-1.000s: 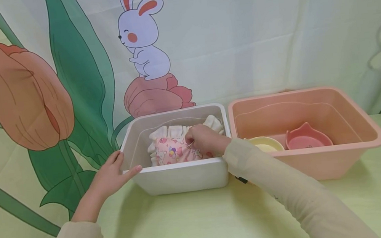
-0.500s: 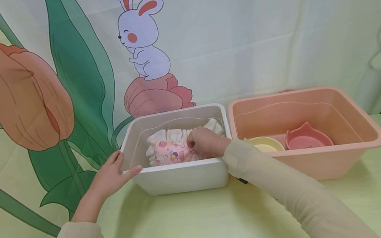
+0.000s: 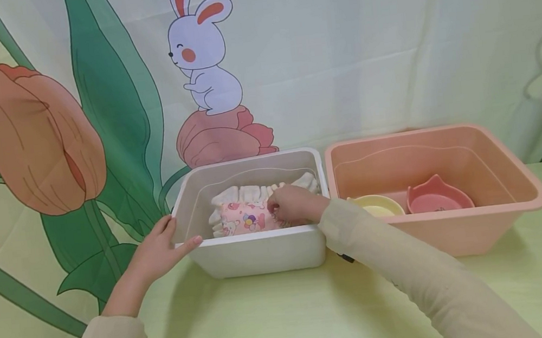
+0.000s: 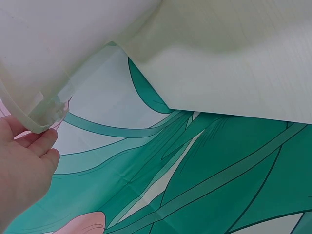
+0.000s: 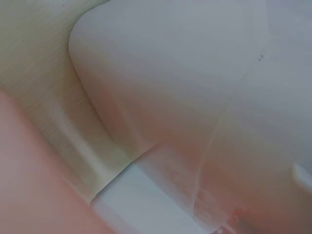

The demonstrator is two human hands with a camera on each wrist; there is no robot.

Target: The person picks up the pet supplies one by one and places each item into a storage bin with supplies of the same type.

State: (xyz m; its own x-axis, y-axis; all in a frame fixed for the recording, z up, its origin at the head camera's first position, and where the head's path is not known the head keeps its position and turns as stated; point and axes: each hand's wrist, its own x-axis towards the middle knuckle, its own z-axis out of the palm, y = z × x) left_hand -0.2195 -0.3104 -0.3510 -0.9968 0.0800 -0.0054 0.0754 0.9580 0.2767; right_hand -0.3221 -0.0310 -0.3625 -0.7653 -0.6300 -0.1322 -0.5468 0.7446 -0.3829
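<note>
A white bin (image 3: 264, 254) stands on the table, and my left hand (image 3: 158, 248) holds its front left corner. The left thumb lies over the front rim while the other fingers are at the left side. The left wrist view shows my left hand's fingers (image 4: 41, 144) bent at the bin's rim. Inside the bin lies a pink cloth (image 3: 239, 218) with a cartoon print and white ruffled edges. My right hand (image 3: 294, 205) reaches in over the front rim and pinches the cloth near its right part. The bin wall (image 5: 170, 73) fills much of the right wrist view; the right fingertips are hidden there.
A peach-pink bin (image 3: 454, 235) stands close to the right of the white one. In it are a yellow dish (image 3: 377, 202) and a pink dish (image 3: 437, 196) with a pointed edge. Behind hangs a printed curtain (image 3: 339, 64).
The cloth sat higher with a gathered fold under my right fingers; it has sunk lower and flattened. My right hand dipped slightly with it. The left hand has stayed put.
</note>
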